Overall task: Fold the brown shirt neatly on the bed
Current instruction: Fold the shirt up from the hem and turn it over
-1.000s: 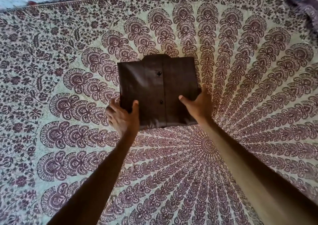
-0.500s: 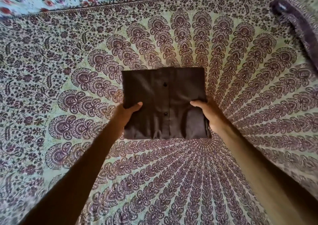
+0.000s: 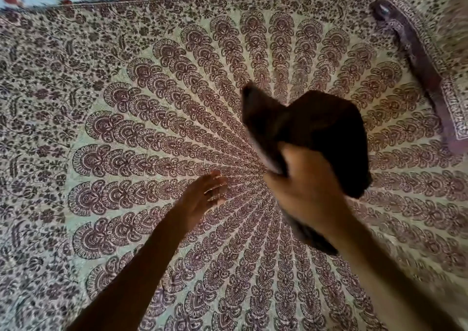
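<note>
Jutting beyond right hand (image 3: pixel 305 196) grip, brown shirt (image 3: pixel 326 128)

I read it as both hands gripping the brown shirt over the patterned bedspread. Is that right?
Not quite. Only the right hand grips the brown shirt. The left hand is open with its fingers spread, apart from the shirt and holding nothing. The shirt is over the patterned bedspread, as you said. The head view shows this.

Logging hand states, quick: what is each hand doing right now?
Left hand: open, fingers straight, holding nothing.
Right hand: grips the folded brown shirt, lifted off the bedspread.
</note>
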